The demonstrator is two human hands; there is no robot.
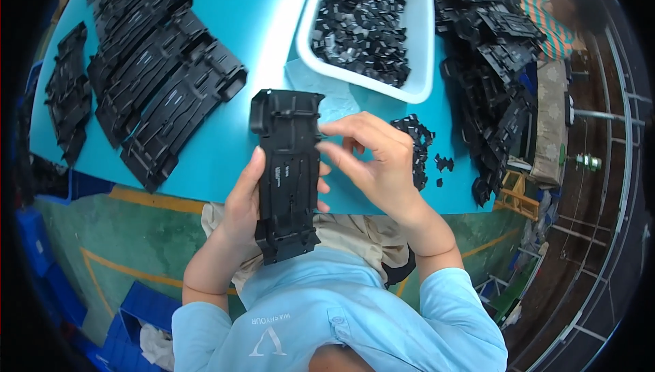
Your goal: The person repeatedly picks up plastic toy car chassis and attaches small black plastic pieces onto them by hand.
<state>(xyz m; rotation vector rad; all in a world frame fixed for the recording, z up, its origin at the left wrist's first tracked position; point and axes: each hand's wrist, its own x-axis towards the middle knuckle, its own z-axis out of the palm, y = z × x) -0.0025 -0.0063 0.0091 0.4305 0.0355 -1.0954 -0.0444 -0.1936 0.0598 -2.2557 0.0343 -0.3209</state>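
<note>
My left hand is wrapped around a long black moulded plastic part, holding it upright in front of my body, just off the table's near edge. Its thumb lies along the left side, and its fingertips show past the right side. At the upper right edge of that part, my right hand has thumb and forefinger in a pinch; anything between the fingertips is too small to make out. Close by on the right lies a loose heap of small black clips on the blue table.
A white bin full of small black pieces stands at the back. Rows of similar black parts lie to the left, and a tall pile rises on the right. Blue crates sit on the floor. Another person's striped sleeve shows far right.
</note>
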